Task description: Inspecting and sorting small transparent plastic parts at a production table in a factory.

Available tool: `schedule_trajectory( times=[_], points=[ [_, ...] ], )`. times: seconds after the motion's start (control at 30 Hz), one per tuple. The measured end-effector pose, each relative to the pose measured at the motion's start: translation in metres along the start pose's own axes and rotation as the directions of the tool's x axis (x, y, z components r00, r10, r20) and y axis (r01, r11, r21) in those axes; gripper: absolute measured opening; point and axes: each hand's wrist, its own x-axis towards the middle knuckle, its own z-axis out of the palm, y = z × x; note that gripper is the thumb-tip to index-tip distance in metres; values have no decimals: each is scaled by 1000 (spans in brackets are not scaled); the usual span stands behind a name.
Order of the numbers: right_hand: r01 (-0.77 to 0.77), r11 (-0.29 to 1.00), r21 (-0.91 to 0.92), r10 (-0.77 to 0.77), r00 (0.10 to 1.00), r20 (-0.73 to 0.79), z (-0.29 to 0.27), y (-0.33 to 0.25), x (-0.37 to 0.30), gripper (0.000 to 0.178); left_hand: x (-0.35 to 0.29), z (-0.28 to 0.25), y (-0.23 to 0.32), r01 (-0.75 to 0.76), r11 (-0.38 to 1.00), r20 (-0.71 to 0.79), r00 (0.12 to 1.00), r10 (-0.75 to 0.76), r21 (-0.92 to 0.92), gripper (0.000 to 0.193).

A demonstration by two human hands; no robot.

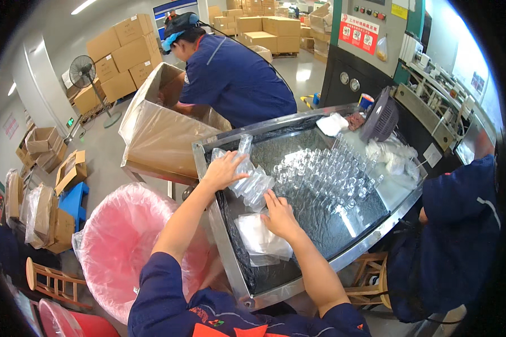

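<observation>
Along the left side of the table (320,230), a seated or standing worker, whose posture I cannot tell, has both bare hands on a group of clear plastic bags (255,190). These bags lie crumpled on the dark table surface, near the left rim.

Left hand (224,171): placed over the far-left part of the bags, palm down, fingers spread and slightly bent. I cannot tell whether they grip the film or only rest on it.

Right hand (281,217): positioned at the near end of the bags, fingers extended and not closed, tips at the edge of the film. Its wrist side lies beside a white bag stack (260,236), which is flat on the near-left part of the table.

Right of the bags, a cluster of transparent pieces (326,174) occupies the middle of the table. At the far right are a white bundle (331,124), a dark fan (380,115) and a heap of crumpled clear film (391,157).

Left of the table, near side: a bin lined with pink plastic (123,230). Far side: a film-lined carton (157,132), into which a co-worker (236,78) in blue is leaning.
</observation>
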Motion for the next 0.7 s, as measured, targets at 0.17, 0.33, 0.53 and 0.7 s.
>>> schedule_trajectory(
  times=[0.17, 0.33, 0.53, 0.7],
  points=[
    [15, 999, 41, -15, 1000, -8, -2, -5, 5, 69, -7, 4, -36, 54, 976, -40, 997, -63, -209, 63],
    [-37, 994, 104, 33, 999, 41, -7, -5, 8, 67, -2, 12, -42, 359, 808, 176, 933, -312, -467, 63],
    [-61, 997, 56, 59, 998, 33, -4, 4, 7, 70, 10, 12, -1, 191, 951, 161, 975, -154, -243, 71],
    [-31, 998, 59, 29, 999, 25, -1, 3, 8, 73, 24, 2, -11, 458, 882, 359, 847, -393, -113, 74]
  ],
)
